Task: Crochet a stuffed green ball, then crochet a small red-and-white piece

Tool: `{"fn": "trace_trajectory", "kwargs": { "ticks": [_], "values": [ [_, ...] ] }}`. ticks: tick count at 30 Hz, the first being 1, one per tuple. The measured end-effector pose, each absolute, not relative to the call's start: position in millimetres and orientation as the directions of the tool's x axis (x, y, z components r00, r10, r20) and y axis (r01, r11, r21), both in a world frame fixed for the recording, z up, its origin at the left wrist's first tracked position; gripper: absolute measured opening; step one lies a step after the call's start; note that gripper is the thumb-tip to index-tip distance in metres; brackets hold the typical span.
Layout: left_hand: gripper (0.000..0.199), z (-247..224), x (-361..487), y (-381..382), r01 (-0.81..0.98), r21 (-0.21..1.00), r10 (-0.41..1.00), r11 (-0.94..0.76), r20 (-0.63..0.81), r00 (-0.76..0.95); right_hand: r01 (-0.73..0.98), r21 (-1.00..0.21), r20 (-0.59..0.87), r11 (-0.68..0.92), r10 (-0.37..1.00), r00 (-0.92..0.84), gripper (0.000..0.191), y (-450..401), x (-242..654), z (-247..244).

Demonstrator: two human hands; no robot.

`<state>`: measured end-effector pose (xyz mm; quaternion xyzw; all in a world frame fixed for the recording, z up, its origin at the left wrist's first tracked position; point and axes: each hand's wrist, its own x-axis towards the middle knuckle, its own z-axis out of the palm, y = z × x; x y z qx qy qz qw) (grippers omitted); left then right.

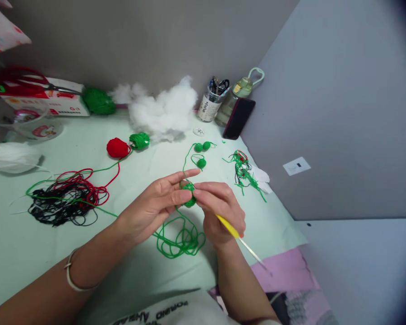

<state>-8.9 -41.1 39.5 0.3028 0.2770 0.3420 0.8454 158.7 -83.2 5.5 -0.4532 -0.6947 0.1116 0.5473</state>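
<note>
Workpiece (190, 201): small green crochet bit, held up between both hands, on the wearer's side of the white fluff (164, 113), slightly right of its middle. Using fluff as reference throughout, sides as the wearer sees them.

Left hand (155, 201): thumb pressed on workpiece, pinching it against fingers behind; one finger sticks out straight past it. Rest partly hidden.

Right hand (223, 210): thumb and index pinched together at workpiece edge, other fingers curled round yellow-handled hook (228, 226). Shaft pokes out below the hand. Can't tell if the other tip is in the stitches.

Loose green loops (181, 239): farther in front of fluff, below the hands.

Front-right of fluff: three small green balls (202, 163), then yarn scraps (243, 174) further right.

Front-left: green bundle (140, 141), red ball (117, 148) just beside it, black-and-red tangle (66, 201) beyond.

Right of fluff: pen cup (209, 107), bottle (243, 85), phone (239, 118) propped upright in front of bottle.

Left: green skein (99, 100), box (67, 106), scissors (30, 82) on top.
</note>
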Motion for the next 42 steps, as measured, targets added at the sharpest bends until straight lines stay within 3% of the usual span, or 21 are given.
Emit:
{"fn": "trace_trajectory", "kwargs": {
  "ticks": [3,7,12,18,22,24,26,30,33,36,42],
  "values": [
    [0.063,40,-8,-44,-0.418,0.748,0.812,0.515,-0.27,0.517,0.453,-0.591,0.767,0.668,0.639,0.057,0.037,-77,154,13],
    [0.055,41,-9,-45,-0.419,0.765,0.812,0.49,-0.226,0.538,0.359,-0.631,0.76,0.688,0.64,0.111,0.03,-73,152,19],
    [0.054,39,-15,-38,-0.381,0.8,0.819,0.464,-0.223,0.529,0.217,-0.764,0.644,0.607,0.74,0.196,0.018,-75,152,22],
    [0.047,39,-18,-31,-0.361,0.83,0.83,0.426,-0.199,0.521,-0.084,-0.891,0.405,0.446,0.865,0.297,0.015,-69,155,24],
    [0.051,38,-16,-32,-0.325,0.842,0.816,0.431,-0.21,0.538,-0.237,-0.907,0.313,0.347,0.934,0.172,0.018,-63,159,24],
    [0.056,36,-14,-34,-0.307,0.864,0.826,0.399,-0.194,0.53,-0.19,-0.913,0.342,0.361,0.931,0.126,0.016,-63,160,22],
    [0.061,35,-12,-36,-0.303,0.879,0.84,0.368,-0.173,0.515,-0.028,-0.898,0.432,0.44,0.89,0.145,0.014,-65,158,21],
    [0.06,32,-10,-39,-0.318,0.874,0.854,0.366,-0.181,0.487,0.29,-0.767,0.631,0.573,0.756,0.175,0.017,-70,152,19],
    [0.054,31,-9,-40,-0.337,0.857,0.849,0.389,-0.192,0.492,0.362,-0.715,0.686,0.598,0.699,0.201,0.021,-69,149,18],
    [0.053,34,-9,-41,-0.349,0.838,0.836,0.419,-0.207,0.508,0.275,-0.76,0.647,0.589,0.725,0.235,0.018,-67,149,17],
    [0.06,36,-12,-38,-0.326,0.817,0.78,0.475,-0.22,0.585,-0.114,-0.891,0.412,0.44,0.888,0.204,0.013,-63,155,12]
  ]
}}
